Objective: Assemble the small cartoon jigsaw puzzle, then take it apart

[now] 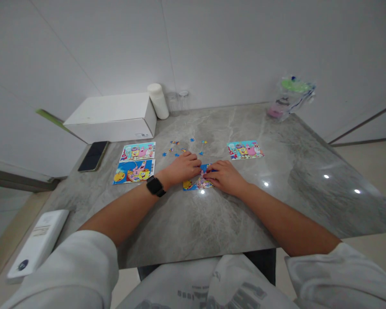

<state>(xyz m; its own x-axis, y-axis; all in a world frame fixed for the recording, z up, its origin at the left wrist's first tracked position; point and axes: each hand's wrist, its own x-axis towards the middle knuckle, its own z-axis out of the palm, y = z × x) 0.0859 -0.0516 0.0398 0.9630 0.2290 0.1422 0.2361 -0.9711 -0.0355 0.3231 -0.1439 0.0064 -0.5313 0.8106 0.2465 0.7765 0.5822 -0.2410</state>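
A partly assembled cartoon jigsaw puzzle (197,183) lies flat on the grey marbled table between my hands. My left hand (184,167), with a black watch (155,186) on its wrist, has its fingers bent together at the puzzle's upper left edge. Bent fingers of my right hand (225,175) press on the puzzle's right side. The hands hide much of its upper part, and any single piece under the fingertips cannot be made out. Just beyond my left hand are several loose puzzle pieces (192,140), mostly blue and yellow.
Two cartoon picture cards, one light blue (138,151) and one darker (133,171), lie left. Another card (245,149) lies right. Around them are a phone (93,156), white box (111,116), white bottle (158,101), clear glasses (183,101), plastic bag (289,98) and white device (38,242).
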